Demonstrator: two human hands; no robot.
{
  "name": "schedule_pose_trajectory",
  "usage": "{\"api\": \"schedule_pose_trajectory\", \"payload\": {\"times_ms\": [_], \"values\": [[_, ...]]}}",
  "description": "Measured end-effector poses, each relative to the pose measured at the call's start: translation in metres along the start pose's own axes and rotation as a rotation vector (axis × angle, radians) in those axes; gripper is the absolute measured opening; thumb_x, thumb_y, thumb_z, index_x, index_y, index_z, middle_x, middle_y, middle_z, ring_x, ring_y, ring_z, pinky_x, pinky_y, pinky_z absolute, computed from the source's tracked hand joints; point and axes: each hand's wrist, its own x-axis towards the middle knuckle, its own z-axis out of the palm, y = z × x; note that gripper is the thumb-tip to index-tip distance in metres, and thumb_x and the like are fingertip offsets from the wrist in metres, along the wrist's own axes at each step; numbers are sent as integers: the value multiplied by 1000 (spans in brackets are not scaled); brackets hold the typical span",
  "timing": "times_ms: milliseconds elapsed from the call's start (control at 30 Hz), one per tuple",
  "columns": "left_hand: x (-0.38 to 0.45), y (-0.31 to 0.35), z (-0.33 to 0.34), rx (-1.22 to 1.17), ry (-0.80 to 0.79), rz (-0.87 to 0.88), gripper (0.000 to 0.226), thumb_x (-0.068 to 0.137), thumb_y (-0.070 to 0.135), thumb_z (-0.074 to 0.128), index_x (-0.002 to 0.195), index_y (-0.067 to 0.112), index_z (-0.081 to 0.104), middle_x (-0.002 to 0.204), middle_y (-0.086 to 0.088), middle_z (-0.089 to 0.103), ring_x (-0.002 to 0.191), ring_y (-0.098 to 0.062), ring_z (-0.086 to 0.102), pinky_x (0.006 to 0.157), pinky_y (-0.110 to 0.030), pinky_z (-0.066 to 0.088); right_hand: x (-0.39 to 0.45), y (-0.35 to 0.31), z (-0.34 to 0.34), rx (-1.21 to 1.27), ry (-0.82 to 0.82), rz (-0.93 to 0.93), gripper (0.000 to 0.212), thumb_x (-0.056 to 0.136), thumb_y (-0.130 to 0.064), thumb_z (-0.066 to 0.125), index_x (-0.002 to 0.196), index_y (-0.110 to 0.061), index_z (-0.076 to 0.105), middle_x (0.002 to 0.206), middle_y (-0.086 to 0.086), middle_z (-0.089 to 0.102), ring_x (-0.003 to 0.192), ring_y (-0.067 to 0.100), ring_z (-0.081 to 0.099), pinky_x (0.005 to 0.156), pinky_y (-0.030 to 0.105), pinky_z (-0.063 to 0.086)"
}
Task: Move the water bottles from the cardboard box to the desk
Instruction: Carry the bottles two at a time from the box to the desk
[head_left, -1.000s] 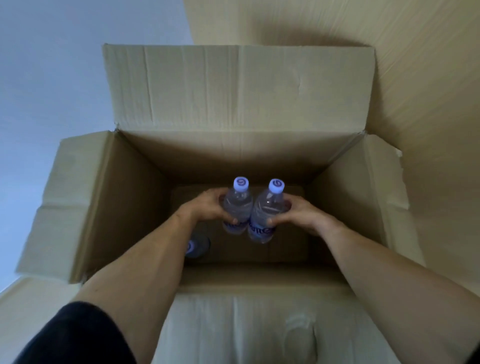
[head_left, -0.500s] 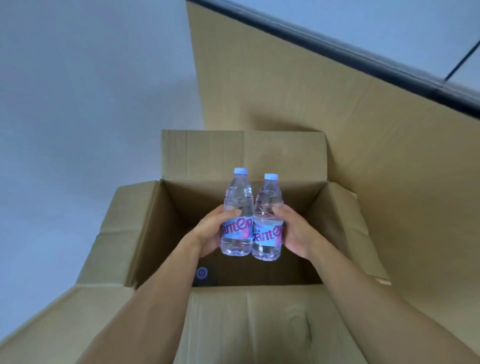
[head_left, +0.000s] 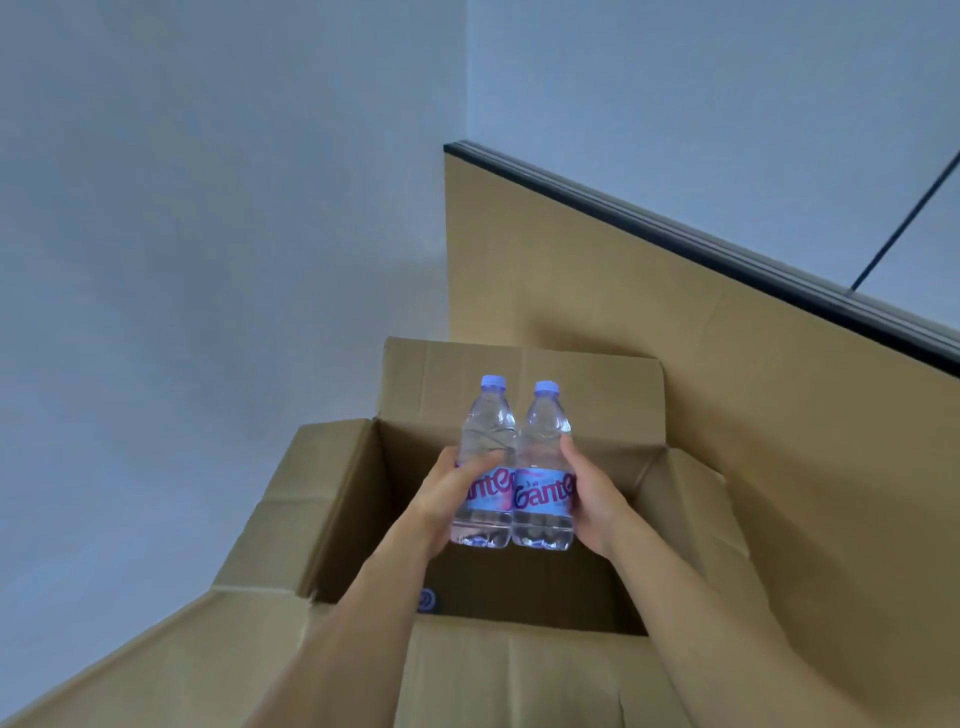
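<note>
Two clear water bottles with pale blue caps and pink-lettered labels are held upright, side by side and touching, above the open cardboard box (head_left: 332, 493). My left hand (head_left: 452, 493) grips the left bottle (head_left: 488, 441) around its label. My right hand (head_left: 597, 493) grips the right bottle (head_left: 545, 447) the same way. Down in the box's near left corner, the cap of a third bottle (head_left: 427, 599) shows beside my left forearm. The desk's side panel (head_left: 727, 415) rises at the right, with its dark top edge (head_left: 727, 244) above.
The box's flaps stand open on all sides: the back flap (head_left: 519, 374) upright, the near flap (head_left: 519, 680) folded toward me. A grey-white floor or wall surface (head_left: 208, 260) fills the left. A thin dark line (head_left: 904, 218) crosses the upper right.
Both hands have lifted the two bottles out of the box to above its rim. My view has tilted up, bringing the desk's dark edge into sight.
</note>
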Motion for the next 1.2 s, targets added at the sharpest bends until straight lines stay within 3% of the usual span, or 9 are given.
{"api": "schedule_pose_trajectory", "payload": {"times_ms": [267,433,500,667,767,900,1000,1100,1200], "values": [[-36,1,2,-115,128,64,51,89,35,73,132,15,55,120,-22,70,109,-38,70,89,-50,59,5,-7,7,-104,-223,67,66,78,-59,70,129,-16,65,118,15,73,107,32,72,82,44,60],[-75,-22,-8,-211,288,102,51,91,38,71,134,15,55,123,-24,68,114,-42,66,95,-57,55,3,2,26,-242,-402,106,90,59,-67,85,128,-13,66,121,17,71,111,34,70,88,46,58],[-96,-34,-16,-255,374,114,51,89,43,72,131,18,58,118,-20,71,108,-38,70,86,-53,60,-2,10,41,-304,-482,121,97,55,-69,85,128,-9,64,121,18,71,111,35,69,90,47,58],[-161,-58,-42,-337,567,152,48,90,50,69,126,20,63,104,-15,76,87,-30,76,65,-43,61,-31,40,93,-419,-623,177,83,74,-62,72,131,-4,60,120,21,70,111,37,69,95,51,56],[-209,-75,-62,-371,693,207,51,85,51,75,125,22,61,108,-18,74,94,-35,75,70,-50,61,-57,66,132,-485,-696,232,71,86,-57,63,130,-2,60,120,24,69,115,42,65,101,57,51],[-285,-100,-84,-451,813,292,61,74,51,83,124,24,62,108,-18,75,95,-36,75,70,-47,61,-99,108,184,-554,-846,329,61,91,-59,61,128,-10,65,122,24,69,117,42,65,105,58,48],[-343,-120,-101,-498,899,364,62,73,51,81,127,26,63,111,-19,74,100,-38,73,79,-54,60,-138,144,225,-583,-966,356,66,85,-59,65,126,-6,66,120,25,69,114,42,66,97,53,55],[-406,-144,-121,-591,1000,379,55,88,51,69,134,21,59,118,-19,72,107,-39,70,91,-57,57,-181,188,268,-635,-1058,394,65,89,-58,61,128,-7,64,119,23,71,108,38,70,85,46,59],[-471,-174,-139,-667,1093,408,52,96,49,61,137,17,56,123,-21,69,113,-40,67,98,-61,52,-229,237,306,-715,-1138,435,70,95,-59,56,138,-5,56,124,25,67,117,41,65,103,54,50]]}}
